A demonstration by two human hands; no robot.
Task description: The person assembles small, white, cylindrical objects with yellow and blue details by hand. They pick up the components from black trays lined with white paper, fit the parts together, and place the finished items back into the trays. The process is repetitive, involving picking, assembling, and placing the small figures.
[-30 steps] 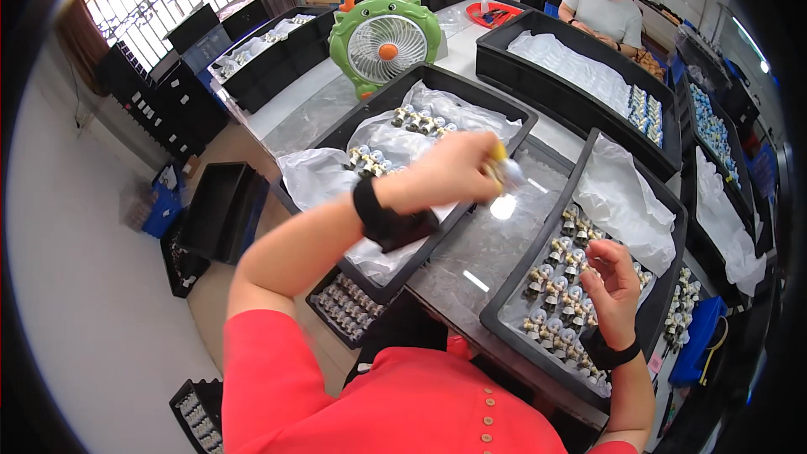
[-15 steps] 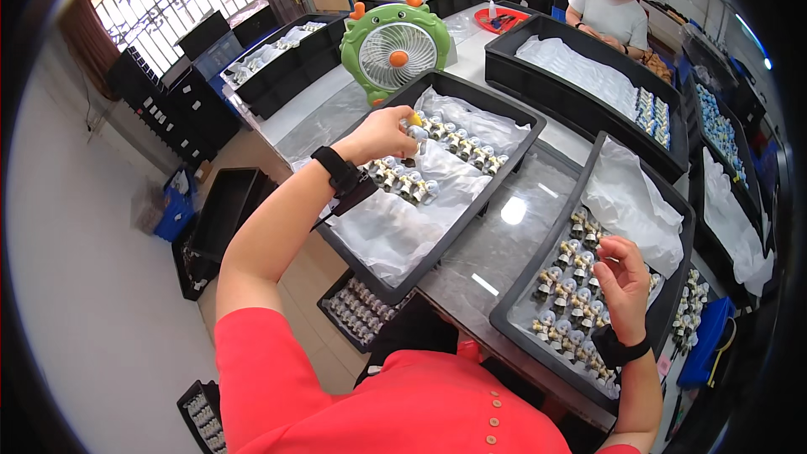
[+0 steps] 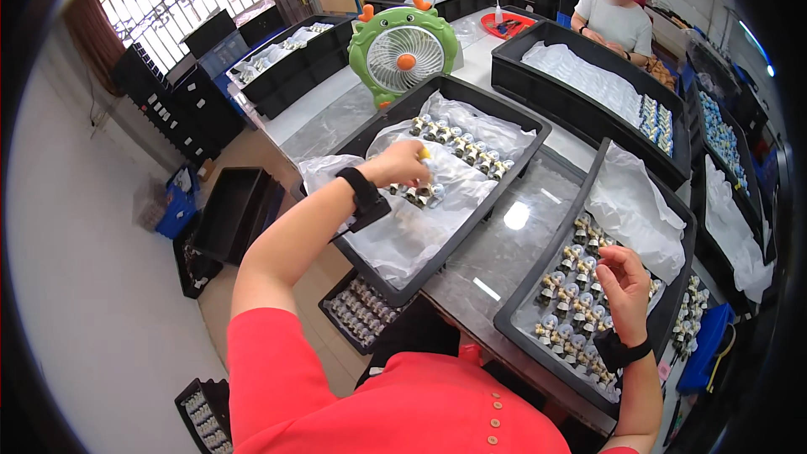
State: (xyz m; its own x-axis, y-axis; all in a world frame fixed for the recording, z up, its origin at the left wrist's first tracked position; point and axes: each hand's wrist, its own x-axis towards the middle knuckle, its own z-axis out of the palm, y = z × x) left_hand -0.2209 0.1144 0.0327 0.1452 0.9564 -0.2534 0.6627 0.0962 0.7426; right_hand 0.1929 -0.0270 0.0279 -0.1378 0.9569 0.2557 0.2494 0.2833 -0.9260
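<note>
My left hand (image 3: 397, 165) reaches over the middle tray (image 3: 538, 130), fingers pinched on a small figurine (image 3: 425, 154) with a yellow part. Most of that figurine is hidden behind my fingers. Right below the hand, a short row of white-and-gold figurines (image 3: 423, 194) with clear rounded tops lies on white sheeting (image 3: 391, 240). A longer double row (image 3: 461, 145) lies beyond it. My right hand (image 3: 624, 294) hovers above the right tray (image 3: 514, 319), fingers loosely bent and thumb apart, with nothing visible in them. Beneath it are several rows of similar figurines (image 3: 570, 301).
A green fan (image 3: 403, 55) stands behind the middle tray. Another black tray (image 3: 538, 76) holds blue-and-white figurines, and a person (image 3: 618, 17) sits beyond it. A red dish (image 3: 507, 25) with tools lies at the back. A blue case (image 3: 706, 349) sits at right.
My left hand has come down and slightly nearer with the figurine, from above the rows to the short near row. My right hand has barely moved. The whole view has shifted a little.
</note>
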